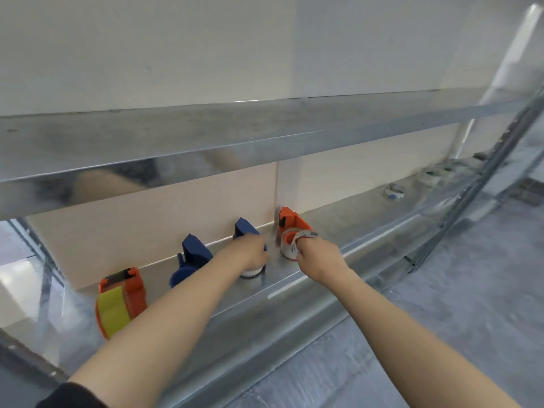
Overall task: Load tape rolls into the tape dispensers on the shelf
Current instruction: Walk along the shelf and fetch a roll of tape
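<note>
Centrally, a grey roll (290, 244) sat in the orange dispenser (294, 220) on the shelf (338, 231), close to the back wall. The right hand (319, 257) gripped this roll at its near edge, fingers curled. The left hand (250, 251) curled over a white roll (251, 272) at the foot of a blue dispenser (245, 226), just left of the orange one. Further left stood a second blue dispenser (192, 257) and a yellow-tape dispenser (120, 301). Spare rolls (394, 192) lay well apart to the right. An upper shelf (206, 136) ran above.
</note>
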